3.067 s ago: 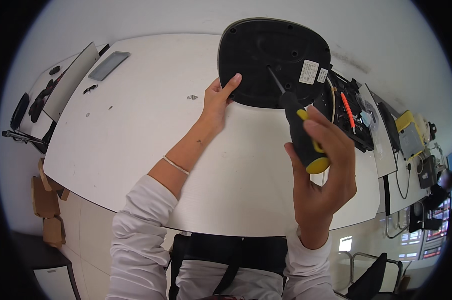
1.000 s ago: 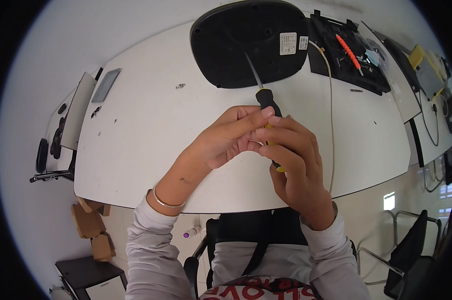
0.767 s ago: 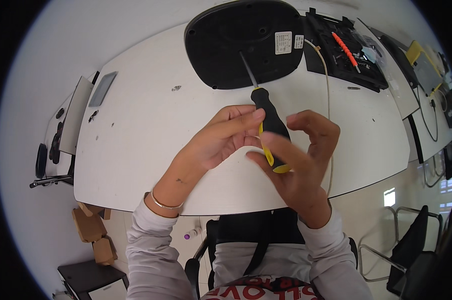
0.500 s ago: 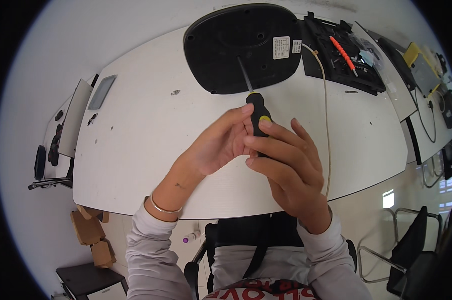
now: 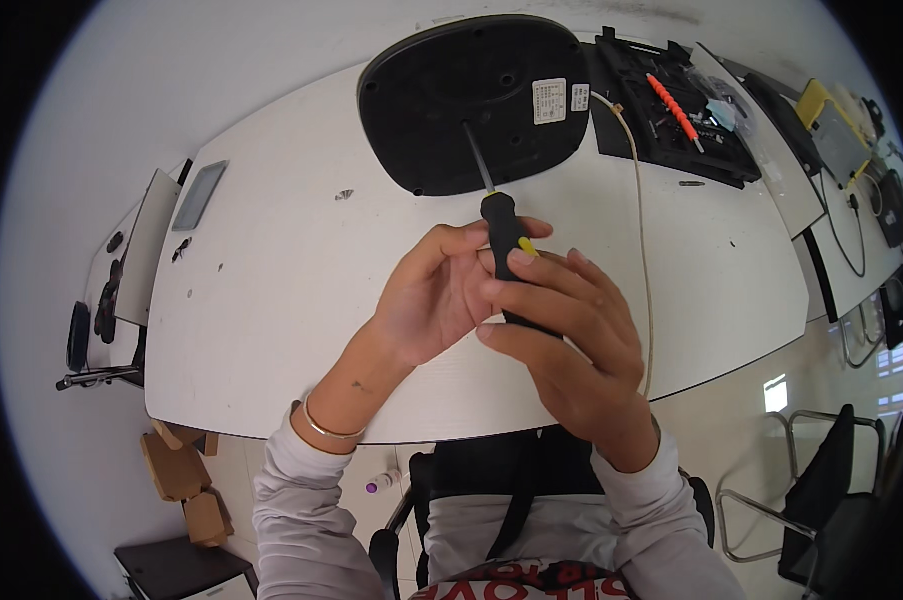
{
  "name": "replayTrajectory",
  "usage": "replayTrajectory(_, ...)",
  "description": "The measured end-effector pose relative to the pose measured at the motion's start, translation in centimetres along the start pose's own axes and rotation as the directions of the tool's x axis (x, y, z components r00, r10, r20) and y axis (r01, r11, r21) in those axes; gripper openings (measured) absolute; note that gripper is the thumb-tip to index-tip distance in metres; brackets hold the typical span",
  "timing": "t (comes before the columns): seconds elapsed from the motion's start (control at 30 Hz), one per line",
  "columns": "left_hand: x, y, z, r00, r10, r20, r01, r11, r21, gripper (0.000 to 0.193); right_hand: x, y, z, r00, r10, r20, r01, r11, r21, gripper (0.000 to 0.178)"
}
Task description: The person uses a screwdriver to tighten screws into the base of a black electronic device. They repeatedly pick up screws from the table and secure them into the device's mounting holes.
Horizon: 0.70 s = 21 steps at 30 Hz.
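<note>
Both my hands are around a screwdriver (image 5: 498, 213) with a black and yellow handle and a metal shaft. My left hand (image 5: 426, 295) grips the front of the handle, its thumb on the near side and a fingertip showing past the far side. The fingers of my right hand (image 5: 586, 335) are closed on the rear of the handle. The shaft points away from me over a black rounded panel (image 5: 421, 115), its tip appearing to meet the panel's dark surface; whether it sits in a hole I cannot tell. White labels (image 5: 549, 101) mark the panel's right side.
A pale cable (image 5: 641, 230) runs from the panel down the table's right side. Beyond it lies an open black tool case (image 5: 671, 130) with an orange flexible shaft (image 5: 674, 108). A grey flat tray (image 5: 200, 196) sits at the left; small dark parts (image 5: 344, 195) lie on the white table (image 5: 271, 300).
The screwdriver handle has turned a little, its yellow patch now seen edge-on. A left fingertip has come out beyond the handle. The whole scene has shifted slightly.
</note>
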<state>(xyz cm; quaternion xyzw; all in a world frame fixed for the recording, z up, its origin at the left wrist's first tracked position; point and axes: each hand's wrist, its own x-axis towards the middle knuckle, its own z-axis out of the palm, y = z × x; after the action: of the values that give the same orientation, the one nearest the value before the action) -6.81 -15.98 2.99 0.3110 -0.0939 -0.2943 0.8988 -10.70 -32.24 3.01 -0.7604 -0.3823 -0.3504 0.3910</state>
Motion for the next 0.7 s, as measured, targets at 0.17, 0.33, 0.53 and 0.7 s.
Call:
replayTrajectory(0.17, -0.2, -0.2, -0.7, 0.997, 0.026, -0.076, -0.013, 0.986, 0.163, 0.034, 0.2, 1.0, 1.0, 1.0, -0.028, 0.011, 0.028, 0.999, -0.018, 0.027)
replayTrajectory(0.33, -0.1, -0.6, -0.6, 0.99, 0.1, -0.097, -0.087, 0.988, 0.127, 0.034, -0.4, 0.6, 1.0, 0.994, 0.071, -0.079, -0.069, 0.997, 0.023, 0.034)
replayTrajectory(0.53, 0.2, -0.3, -0.5, 0.997, -0.005, 0.076, 0.013, 0.995, -0.103, 0.032, 0.1, 0.8, 0.9, 0.998, -0.069, 0.004, 0.069, 0.994, 0.079, 0.028)
replayTrajectory(0.7, -0.3, -0.8, -0.9, 0.994, 0.033, -0.101, -0.035, 0.999, -0.015, 0.031, 0.4, 0.2, 1.6, 0.999, -0.032, -0.001, 0.031, 0.996, -0.089, 0.04)
